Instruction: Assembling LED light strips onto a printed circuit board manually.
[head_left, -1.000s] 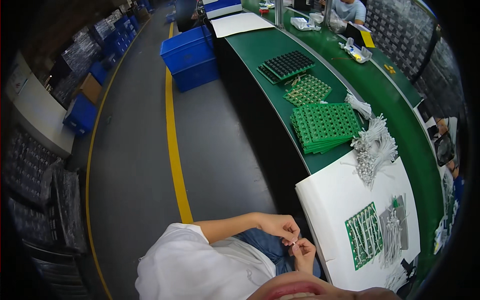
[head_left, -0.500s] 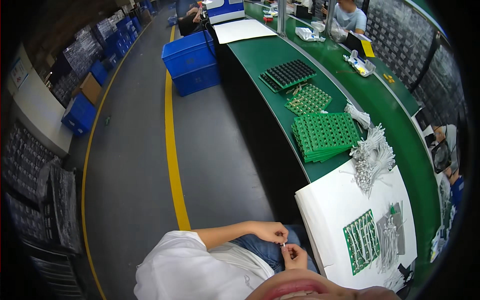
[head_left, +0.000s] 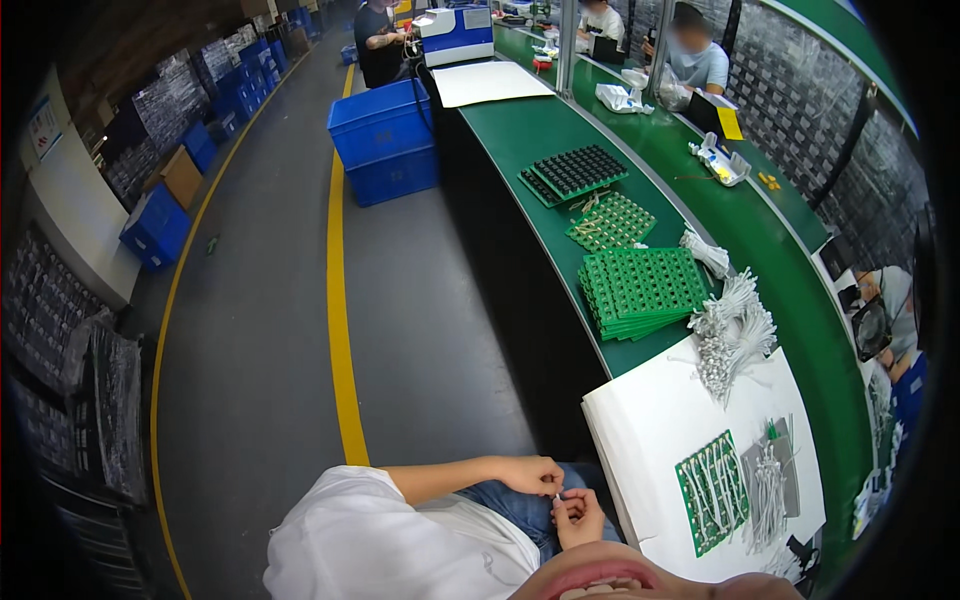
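Above my lap, left of the bench, my two hands meet at the fingertips. My left hand (head_left: pixel 533 475) is closed in a pinch, palm down. Close against it, my right hand (head_left: pixel 579 518) pinches too, its fingers curled. A tiny white piece (head_left: pixel 558 497) shows between the fingertips; its kind is too small to make out. On the white sheet (head_left: pixel 640 430) to my right lies a green circuit board (head_left: pixel 712 493) with white wires laid across it. Beside it, a bunch of white wires (head_left: pixel 766 500) rests partly over a grey plate (head_left: pixel 790 480).
A large bundle of white wires (head_left: pixel 735 325) lies at the sheet's far edge. Beyond it are stacked green boards (head_left: pixel 640 290) and boards with black parts (head_left: pixel 575 170). Blue crates (head_left: pixel 385 140) stand on the floor by the bench. Other people (head_left: pixel 695 55) sit farther off.
The view has tilted slightly, so the bench things sit lower in it. My hands stay together in the same pinch over my lap.
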